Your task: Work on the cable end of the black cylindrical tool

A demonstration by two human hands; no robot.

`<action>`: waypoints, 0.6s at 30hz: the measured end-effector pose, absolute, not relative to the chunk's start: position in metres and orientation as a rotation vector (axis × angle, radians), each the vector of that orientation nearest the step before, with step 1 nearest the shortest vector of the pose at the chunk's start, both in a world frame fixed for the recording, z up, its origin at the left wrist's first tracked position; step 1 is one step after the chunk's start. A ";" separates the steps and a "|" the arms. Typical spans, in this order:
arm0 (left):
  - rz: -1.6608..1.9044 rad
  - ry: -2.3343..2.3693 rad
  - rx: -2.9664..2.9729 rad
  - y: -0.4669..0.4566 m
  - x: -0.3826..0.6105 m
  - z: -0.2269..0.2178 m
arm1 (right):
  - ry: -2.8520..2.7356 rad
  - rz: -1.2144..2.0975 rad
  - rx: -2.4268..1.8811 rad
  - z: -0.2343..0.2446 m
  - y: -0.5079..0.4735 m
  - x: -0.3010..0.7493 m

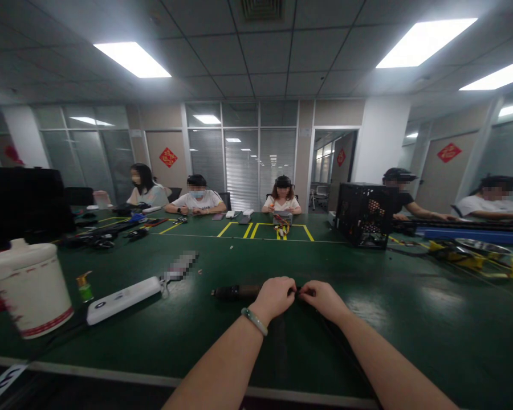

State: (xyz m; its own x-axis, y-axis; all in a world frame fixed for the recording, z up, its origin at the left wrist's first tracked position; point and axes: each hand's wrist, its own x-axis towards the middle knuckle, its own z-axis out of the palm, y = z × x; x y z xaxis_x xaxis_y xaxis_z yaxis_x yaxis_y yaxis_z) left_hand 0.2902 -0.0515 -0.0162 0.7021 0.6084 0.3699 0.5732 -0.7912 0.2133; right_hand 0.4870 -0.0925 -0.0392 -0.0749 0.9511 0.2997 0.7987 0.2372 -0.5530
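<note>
A dark electric screwdriver (239, 292) lies lengthwise across the green table, its bit end toward the left. My left hand (276, 297), with a bracelet at the wrist, is closed around the rear end of the screwdriver and covers it. Just to the right, my right hand (322, 299) pinches a thin black cable (331, 330) close to that rear end. The fingertips of both hands nearly meet. Between them a small dark piece shows, and whether the cable is joined to the screwdriver I cannot tell.
A white power strip (123, 300), a small green pump bottle (84, 287) and a large lidded cup (28, 290) stand on the left. A black computer case (363, 215) and yellow trays (457, 254) are at the right. Several people sit across the green table (410, 341).
</note>
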 end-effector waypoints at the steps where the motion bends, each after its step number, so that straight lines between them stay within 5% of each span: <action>1: 0.654 0.978 2.821 -0.051 0.290 -0.016 | -1.909 0.325 -1.597 -0.039 -0.093 0.487; 18: 0.697 0.898 2.854 -0.047 0.291 -0.019 | -1.902 0.299 -1.605 -0.038 -0.094 0.485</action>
